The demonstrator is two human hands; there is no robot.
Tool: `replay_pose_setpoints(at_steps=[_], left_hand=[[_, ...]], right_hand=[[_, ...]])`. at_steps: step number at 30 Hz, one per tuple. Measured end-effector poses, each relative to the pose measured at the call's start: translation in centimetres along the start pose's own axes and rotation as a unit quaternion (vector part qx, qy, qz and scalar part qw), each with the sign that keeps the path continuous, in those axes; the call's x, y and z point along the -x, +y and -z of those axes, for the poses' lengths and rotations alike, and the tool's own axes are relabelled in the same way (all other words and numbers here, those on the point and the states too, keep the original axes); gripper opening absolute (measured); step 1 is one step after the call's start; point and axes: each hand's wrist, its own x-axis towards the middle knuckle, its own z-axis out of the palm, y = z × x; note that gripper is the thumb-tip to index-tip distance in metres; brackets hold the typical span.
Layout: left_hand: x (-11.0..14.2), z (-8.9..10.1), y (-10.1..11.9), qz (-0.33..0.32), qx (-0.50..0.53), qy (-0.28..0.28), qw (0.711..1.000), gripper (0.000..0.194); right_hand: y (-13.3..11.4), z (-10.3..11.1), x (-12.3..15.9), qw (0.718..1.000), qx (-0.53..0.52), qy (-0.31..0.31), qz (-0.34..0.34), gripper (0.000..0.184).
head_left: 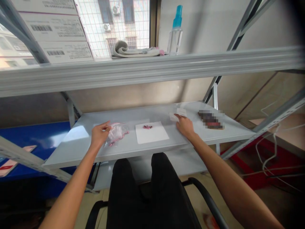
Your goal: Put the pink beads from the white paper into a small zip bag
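Left hand (pixel 101 134) pinched on corner of zip bag (pixel 117 133), on shelf (pixel 152 111) — right hand (pixel 185 126) open, flat on white tissue (pixel 177 117); careless tug could drag bag over white sheet (pixel 152 133), scattering pink bits (pixel 147 127).

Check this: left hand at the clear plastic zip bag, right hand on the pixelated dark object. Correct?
Wrong: the head view shows the right hand on a small white paper piece, not the pixelated dark object, which lies beside it. The left hand at the clear plastic zip bag stands as stated.
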Motion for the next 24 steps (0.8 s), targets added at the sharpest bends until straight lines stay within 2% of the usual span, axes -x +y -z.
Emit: replay_pose_setpoints(at_steps=[3, 6, 7, 9, 11, 12, 14, 16, 18, 21, 24], left_hand=[[-1.0, 0.3, -1.4, 0.004, -0.054, 0.026, 0.998, 0.044], [-0.4, 0.5, -1.4, -0.018, -0.094, 0.074, 0.993, 0.056], [0.3, 0.4, -0.9, -0.043, -0.106, 0.095, 0.989, 0.057], [2.4, -0.1, 1.1, -0.141, -0.124, 0.133, 0.973, 0.049], [5.1, -1.1, 3.9, -0.246, -0.09, 0.094, 0.96, 0.039], [6.5, -1.7, 5.5, -0.29, -0.069, 0.063, 0.953, 0.04], [9.0, -2.9, 8.1, -0.345, -0.033, -0.001, 0.938, 0.049], [11.0, -3.7, 9.8, -0.342, 0.018, -0.023, 0.939, 0.031], [12.2, -4.1, 10.1, -0.309, 0.06, -0.03, 0.949, 0.012], [13.2, -4.3, 9.1, -0.253, 0.106, -0.042, 0.961, 0.006], [13.5, -4.6, 7.4, -0.171, 0.141, -0.04, 0.974, 0.021]], right_hand=[[1.0, -0.9, -0.1, 0.999, 0.026, -0.019, -0.002, 0.044], [0.7, -0.9, 0.5, 0.999, 0.031, -0.012, 0.012, 0.037], [0.3, -0.6, 0.8, 0.999, 0.026, -0.003, 0.021, 0.035], [-1.3, 0.3, 2.0, 0.998, -0.026, 0.026, 0.059, 0.034], [-3.9, 1.4, 3.9, 0.978, -0.154, 0.052, 0.13, 0.031], [-5.5, 1.9, 5.1, 0.961, -0.223, 0.039, 0.16, 0.029], [-8.6, 2.8, 7.4, 0.921, -0.317, -0.04, 0.225, 0.026], [-11.0, 3.4, 9.1, 0.892, -0.372, -0.089, 0.242, 0.023], [-12.2, 3.5, 10.0, 0.869, -0.418, -0.134, 0.229, 0.024], [-12.4, 2.8, 10.1, 0.833, -0.492, -0.174, 0.183, 0.028], [-12.3, 1.6, 9.8, 0.805, -0.538, -0.203, 0.146, 0.032]])
